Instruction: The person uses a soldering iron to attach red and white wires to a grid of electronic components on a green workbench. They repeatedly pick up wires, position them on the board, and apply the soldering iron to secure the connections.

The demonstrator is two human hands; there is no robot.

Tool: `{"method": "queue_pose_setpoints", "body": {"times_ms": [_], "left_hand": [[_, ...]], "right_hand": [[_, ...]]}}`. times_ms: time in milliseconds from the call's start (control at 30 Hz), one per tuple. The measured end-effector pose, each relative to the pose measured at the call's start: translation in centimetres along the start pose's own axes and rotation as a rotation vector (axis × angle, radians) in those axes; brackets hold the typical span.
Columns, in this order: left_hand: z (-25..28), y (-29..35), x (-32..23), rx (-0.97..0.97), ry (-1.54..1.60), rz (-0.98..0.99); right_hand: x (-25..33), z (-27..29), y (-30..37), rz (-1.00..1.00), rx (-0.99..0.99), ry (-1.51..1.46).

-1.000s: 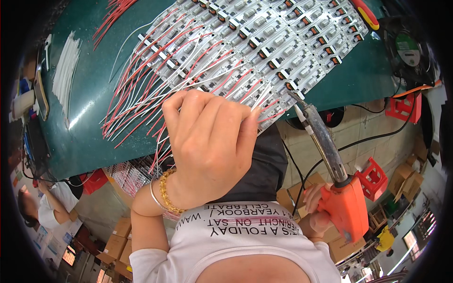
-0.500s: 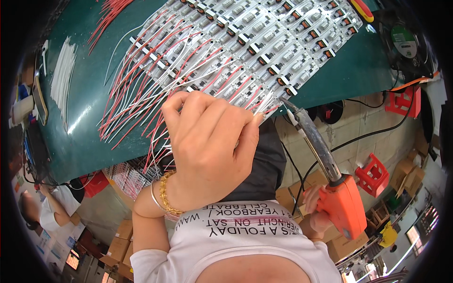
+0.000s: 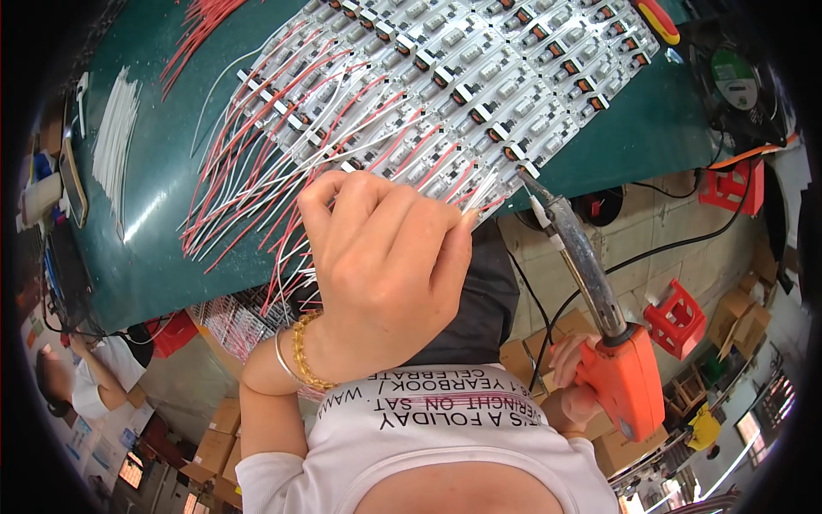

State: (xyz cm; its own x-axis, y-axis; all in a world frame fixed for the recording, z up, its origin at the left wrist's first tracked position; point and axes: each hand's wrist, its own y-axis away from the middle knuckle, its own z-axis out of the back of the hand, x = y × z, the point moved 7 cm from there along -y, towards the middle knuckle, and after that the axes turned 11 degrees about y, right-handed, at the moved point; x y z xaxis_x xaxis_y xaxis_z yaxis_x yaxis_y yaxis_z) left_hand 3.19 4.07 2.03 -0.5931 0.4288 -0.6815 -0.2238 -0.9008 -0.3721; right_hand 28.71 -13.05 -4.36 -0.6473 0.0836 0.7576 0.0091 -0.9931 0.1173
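A panel of small silvery circuit boards (image 3: pixel 462 68) lies at a slant on the green table, with red and white wires (image 3: pixel 248 180) fanning out from its left and near rows. My left hand (image 3: pixel 385 265), wearing bracelets, rests over the panel's near edge. Its thumb and forefinger are pinched on a few white wires (image 3: pixel 485 186) by the near corner. In my right hand (image 3: pixel 575 385) is a soldering gun (image 3: pixel 629 377) with an orange grip and a long metal barrel. Its dark tip points at the panel's near right corner; whether they touch I cannot tell.
White wires (image 3: pixel 116 137) lie bundled on the left, red wires (image 3: pixel 193 34) behind them. At the far right stands a black fan (image 3: pixel 736 81). A cable (image 3: pixel 676 246) runs past red stools (image 3: pixel 676 319) on the floor. Another person (image 3: pixel 103 368) sits at the lower left.
The soldering gun has shifted slightly right, its tip a little farther up along the panel's corner. My left hand keeps its pinch almost in place.
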Motion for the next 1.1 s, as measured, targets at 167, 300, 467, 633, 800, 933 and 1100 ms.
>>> {"method": "queue_pose_setpoints", "body": {"times_ms": [167,300,467,633,800,933,1100], "left_hand": [[1.7,0.1,0.0,-0.016,-0.023,0.009],[6.7,-2.3,2.1,-0.086,0.028,-0.017],[8.6,-9.2,9.2,-0.101,0.229,0.289],[5.3,-11.7,14.4,-0.061,0.405,0.435],[4.4,-12.3,14.5,-0.002,0.259,0.329],[4.3,-12.3,14.2,-0.005,0.217,0.284],[4.2,-12.4,14.0,-0.012,0.178,0.242]], "right_hand": [[5.4,-0.9,-7.5,0.323,-0.097,-0.548],[7.7,0.7,-12.1,0.296,-0.196,-0.522],[11.2,1.0,-17.9,0.111,-0.301,-0.379],[11.3,-0.7,-21.8,0.047,-0.233,-0.473],[12.4,-2.2,-24.1,0.051,-0.077,-0.432],[9.8,-1.6,-23.2,0.034,-0.122,-0.240],[11.6,-2.1,-23.3,-0.010,-0.125,-0.358]]}}
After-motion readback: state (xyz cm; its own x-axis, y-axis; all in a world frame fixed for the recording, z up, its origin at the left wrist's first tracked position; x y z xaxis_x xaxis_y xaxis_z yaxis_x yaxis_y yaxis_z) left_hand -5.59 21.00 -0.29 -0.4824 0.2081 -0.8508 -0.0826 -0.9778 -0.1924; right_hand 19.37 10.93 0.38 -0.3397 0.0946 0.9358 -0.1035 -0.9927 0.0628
